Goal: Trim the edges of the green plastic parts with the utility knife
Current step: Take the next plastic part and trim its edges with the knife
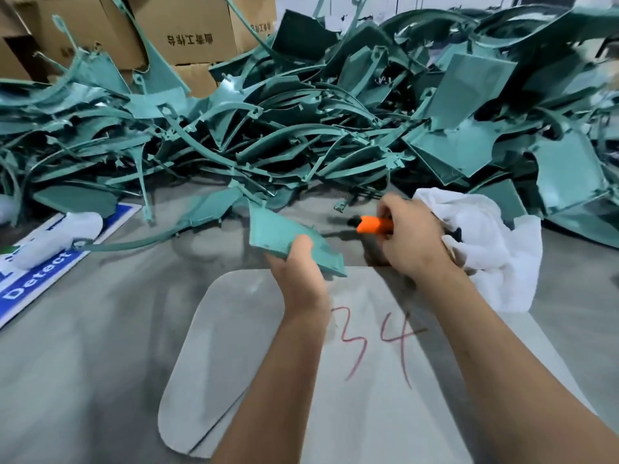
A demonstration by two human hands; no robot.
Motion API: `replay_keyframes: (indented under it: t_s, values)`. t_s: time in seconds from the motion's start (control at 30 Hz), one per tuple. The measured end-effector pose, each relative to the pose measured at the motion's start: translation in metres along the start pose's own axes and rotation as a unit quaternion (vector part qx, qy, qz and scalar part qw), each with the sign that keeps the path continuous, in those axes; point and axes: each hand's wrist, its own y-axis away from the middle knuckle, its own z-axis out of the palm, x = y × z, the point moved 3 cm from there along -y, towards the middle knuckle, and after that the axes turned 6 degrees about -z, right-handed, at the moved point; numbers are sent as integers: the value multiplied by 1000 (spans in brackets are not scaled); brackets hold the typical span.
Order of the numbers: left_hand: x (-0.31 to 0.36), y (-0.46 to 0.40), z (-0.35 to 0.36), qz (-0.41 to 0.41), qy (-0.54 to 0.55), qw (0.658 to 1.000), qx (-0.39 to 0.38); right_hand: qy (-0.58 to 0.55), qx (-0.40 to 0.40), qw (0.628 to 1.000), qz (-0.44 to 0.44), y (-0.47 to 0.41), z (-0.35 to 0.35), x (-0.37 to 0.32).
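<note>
The part [281, 234] sits in our left hand [296, 262], pinched at its near edge, long axis running away and left; the knife [373, 225], gripped in our right hand [410, 239], lies just right of the part, apart from it, tip pointing at it.

A grey table [83, 380] fills the lower view, and on it at six o'clock lies a pale rounded board [234, 346] marked "34" in red (a second sheet of the same shape shows beneath its lower edge). At nine o'clock a blue-and-white sign [30, 283] reading "Detect" lies flat with a white translucent bag [57, 236] resting on it, while a crumpled white cloth [495, 249] sits at three o'clock. Brown cardboard boxes [187, 31] printed with black characters stand stacked at eleven to twelve o'clock, at the table's far side.
</note>
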Motion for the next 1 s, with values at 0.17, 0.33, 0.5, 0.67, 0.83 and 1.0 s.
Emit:
replay_keyframes:
  t_s: [0.17,0.33,0.5,0.67,0.83,1.0]
  values:
    - [-8,-34,-3,-94,-70,993,19,-147,224,963,-17,9,-9,-11]
    - [7,-40,-4,-190,-6,933,-306,-265,234,931,-93,27,-13,-40]
    - [11,-48,-11,-251,-88,921,-284,-205,132,965,-100,23,-5,-37]
    - [7,-55,-16,-199,-137,900,-362,-162,139,977,3,17,-3,-12]
    - [10,-49,-15,-160,-38,928,-335,-351,138,918,124,18,0,-1]
    - [21,-66,-23,-97,34,963,-249,-533,50,824,185,16,4,-6]
